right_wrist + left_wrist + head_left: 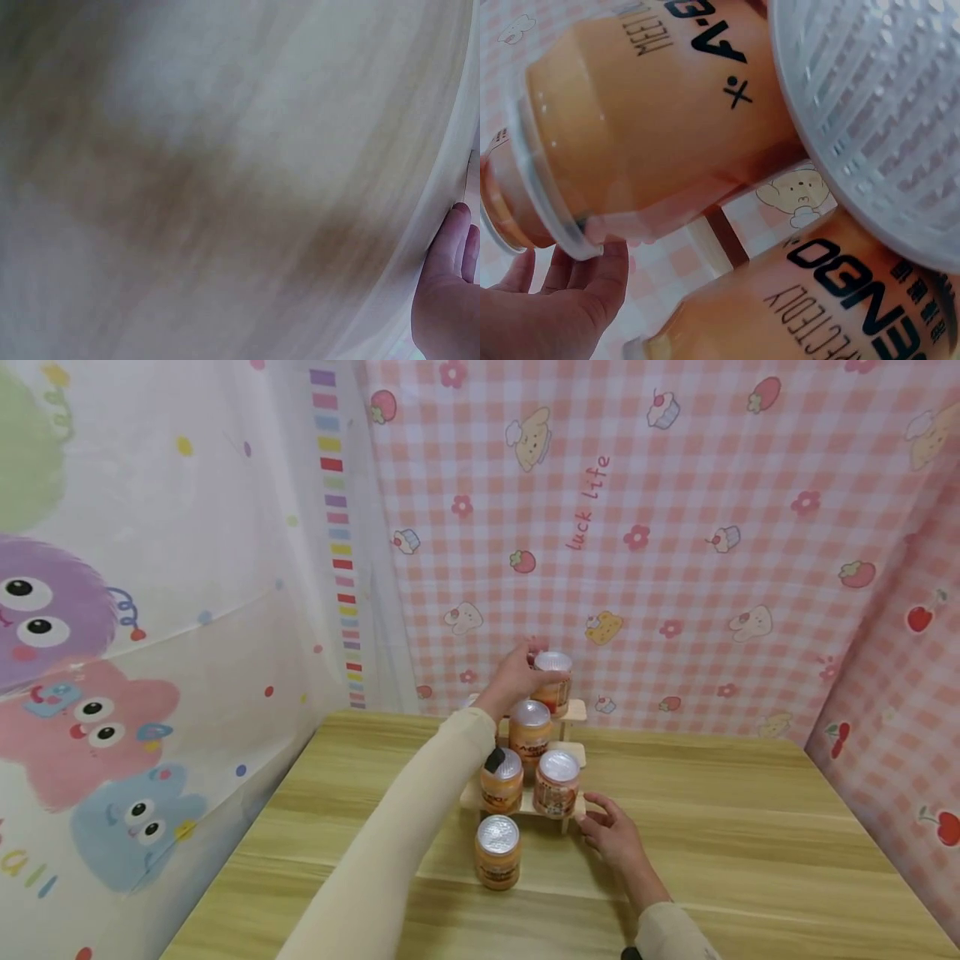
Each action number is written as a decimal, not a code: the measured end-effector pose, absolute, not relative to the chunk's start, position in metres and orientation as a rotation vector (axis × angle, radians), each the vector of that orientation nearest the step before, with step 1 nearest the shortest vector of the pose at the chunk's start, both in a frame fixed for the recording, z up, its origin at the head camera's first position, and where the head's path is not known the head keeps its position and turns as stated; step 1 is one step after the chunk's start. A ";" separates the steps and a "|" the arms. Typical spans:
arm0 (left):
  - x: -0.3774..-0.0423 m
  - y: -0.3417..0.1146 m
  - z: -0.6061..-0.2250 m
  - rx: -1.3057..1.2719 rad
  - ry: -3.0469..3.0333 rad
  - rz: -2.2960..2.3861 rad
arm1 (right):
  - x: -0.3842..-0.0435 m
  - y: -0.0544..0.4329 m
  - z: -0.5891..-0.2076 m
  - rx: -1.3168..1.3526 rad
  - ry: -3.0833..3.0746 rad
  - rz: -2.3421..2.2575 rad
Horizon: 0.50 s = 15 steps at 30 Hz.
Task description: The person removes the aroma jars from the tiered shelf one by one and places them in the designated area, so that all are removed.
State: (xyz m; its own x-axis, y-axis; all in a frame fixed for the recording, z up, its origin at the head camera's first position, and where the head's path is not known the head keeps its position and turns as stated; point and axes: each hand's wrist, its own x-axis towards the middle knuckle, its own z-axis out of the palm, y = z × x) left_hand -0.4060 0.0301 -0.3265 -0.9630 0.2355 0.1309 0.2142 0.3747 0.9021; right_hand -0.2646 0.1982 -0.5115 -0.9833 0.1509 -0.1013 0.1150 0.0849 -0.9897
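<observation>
At the far left a pale curtain (150, 652) with cartoon monsters hangs beside the table (300, 868). Next comes the front jar (498, 866), upright on the table, at 6 o'clock from the low left jar (502, 793), which stands on the bottom step of a wooden stand (572, 753). Further right, at 12 o'clock from the middle jar (529, 741), the left hand (519, 675) has its fingers clamped round the top jar (553, 695), upright at the stand's top level, at 1 o'clock from the middle jar. The low right jar (557, 795) sits at 5 o'clock from it. At 4 o'clock from that jar, the right hand (617, 843) is at the bottom step's right end, its fingers slightly apart and loosely bent. A cherry-print curtain (892, 760) closes the right side.
</observation>
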 end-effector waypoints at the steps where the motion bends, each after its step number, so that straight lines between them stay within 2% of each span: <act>1: -0.406 0.031 -0.327 0.436 2.591 1.692 | -0.265 0.199 -0.512 -0.283 -2.297 2.088; 15: -0.407 0.035 -0.317 0.469 2.679 1.662 | -0.265 0.200 -0.511 -0.284 -2.293 2.089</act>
State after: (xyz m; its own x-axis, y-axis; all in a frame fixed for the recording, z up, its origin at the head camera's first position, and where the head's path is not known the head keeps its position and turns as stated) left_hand -0.4069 0.0353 -0.3172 -0.9557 0.2235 0.1917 0.2710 0.4130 0.8695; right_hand -0.2651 0.2000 -0.5114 -0.9830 0.1522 -0.1029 0.1166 0.0837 -0.9896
